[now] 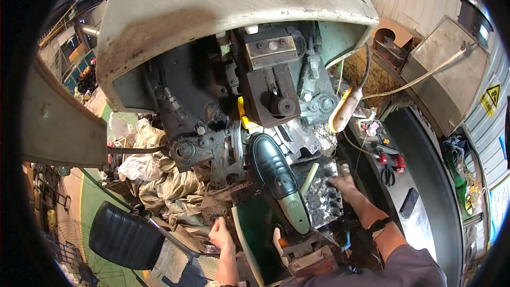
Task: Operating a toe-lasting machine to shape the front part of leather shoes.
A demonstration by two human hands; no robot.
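Observation:
A black leather shoe [270, 160] sits sole-down on a pale green shoe last [295, 213], clamped toe-first in the middle of a heavy machine [272, 87]. The last's bare heel end points toward me. To the left of the shoe, my left hand [220, 235] has its fingers curled beside the green box-like part of the machine; what they hold, if anything, is hidden. My right hand [344, 182] reaches in to the right of the shoe, fingers apart, near a worn metal plate [324, 199]. A pale greenish stick [309, 178] leans between that hand and the shoe.
A hand-held switch box [345, 109] hangs on a cable at the right. Beyond it, a side bench [393, 194] carries black-handled scissors [388, 175], a red tool and a phone [409, 203]. Crumpled cloth bags [154, 165] and a black padded seat [126, 235] stand left. The machine's hood [234, 0] overhangs everything.

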